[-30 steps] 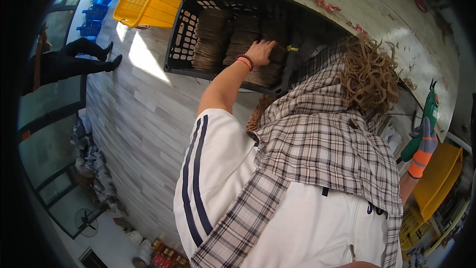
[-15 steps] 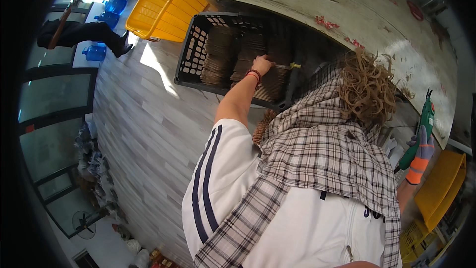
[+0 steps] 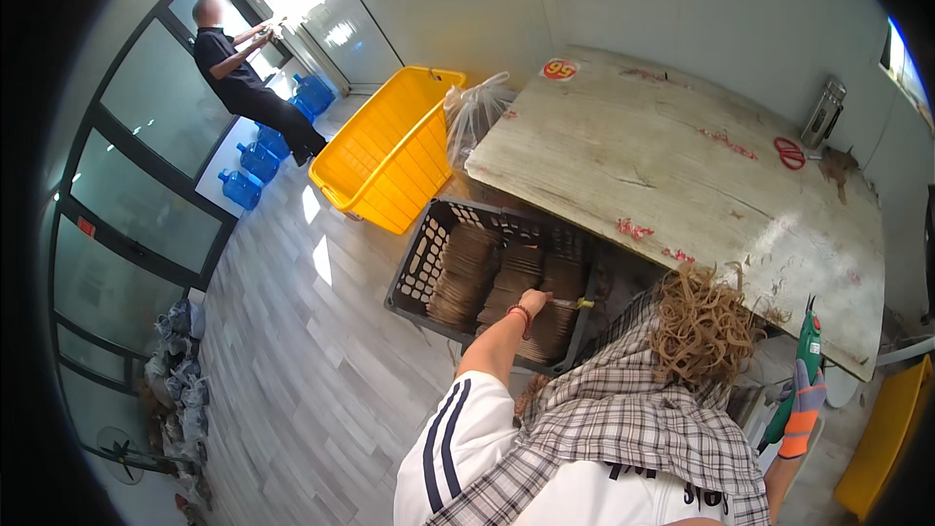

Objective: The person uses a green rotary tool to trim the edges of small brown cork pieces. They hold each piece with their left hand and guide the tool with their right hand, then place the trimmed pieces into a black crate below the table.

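Observation:
My left hand [image 3: 534, 303], bare with a red bead bracelet, reaches into a black plastic crate [image 3: 409, 315]. Its fingers are closed around the end of a thin pale rod with a yellow tip [image 3: 582, 304]. Beneath it, stacks of thin brown flat pieces [image 3: 466, 273] stand in rows. At the right, my right hand [image 3: 805, 399], in a grey and orange glove, grips green electric pruning shears [image 3: 807, 343], blades pointing up. On the plaid cloth over my lap lies a heap of curly brown trimmings [image 3: 703, 326].
A worn wooden table [image 3: 623, 151] stands ahead, bearing red-handled scissors [image 3: 789, 153] and a metal flask [image 3: 826, 110]. Beyond the crate are a yellow cart [image 3: 375, 161] and a plastic bag [image 3: 475, 117]. A person [image 3: 239, 73] stands near blue water bottles [image 3: 258, 163].
The view has tilted up, bringing more of the table, wall and standing person into sight. My left hand remains over the crate, and the right still holds the shears.

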Demonstrator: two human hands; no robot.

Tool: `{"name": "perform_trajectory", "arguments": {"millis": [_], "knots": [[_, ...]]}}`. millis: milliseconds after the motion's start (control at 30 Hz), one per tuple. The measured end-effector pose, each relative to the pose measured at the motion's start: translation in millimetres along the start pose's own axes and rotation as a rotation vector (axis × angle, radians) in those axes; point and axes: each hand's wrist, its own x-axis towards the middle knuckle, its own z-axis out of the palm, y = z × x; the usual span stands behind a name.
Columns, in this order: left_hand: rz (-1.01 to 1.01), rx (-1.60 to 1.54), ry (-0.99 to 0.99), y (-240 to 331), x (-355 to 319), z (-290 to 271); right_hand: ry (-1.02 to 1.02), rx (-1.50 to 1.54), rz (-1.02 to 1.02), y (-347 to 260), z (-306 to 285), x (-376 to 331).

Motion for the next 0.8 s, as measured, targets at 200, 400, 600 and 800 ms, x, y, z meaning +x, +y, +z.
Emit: {"name": "perform_trajectory", "arguments": {"millis": [200,400,600,800], "knots": [[0.021,0.222,0.186,13,-17,-5,-0.015,0.062,0.090,-17,6,-6],[0.624,-0.069,0.440,82,-56,-55,-0.013,0.096,0.082,-1,-6,2],[1.431,-0.447,0.249,257,-286,-167,-0.004,0.101,0.056,-7,-7,0],[2.324,-0.138,0.013,338,-462,-264,0.013,0.146,0.107,-21,-4,-19]]}}
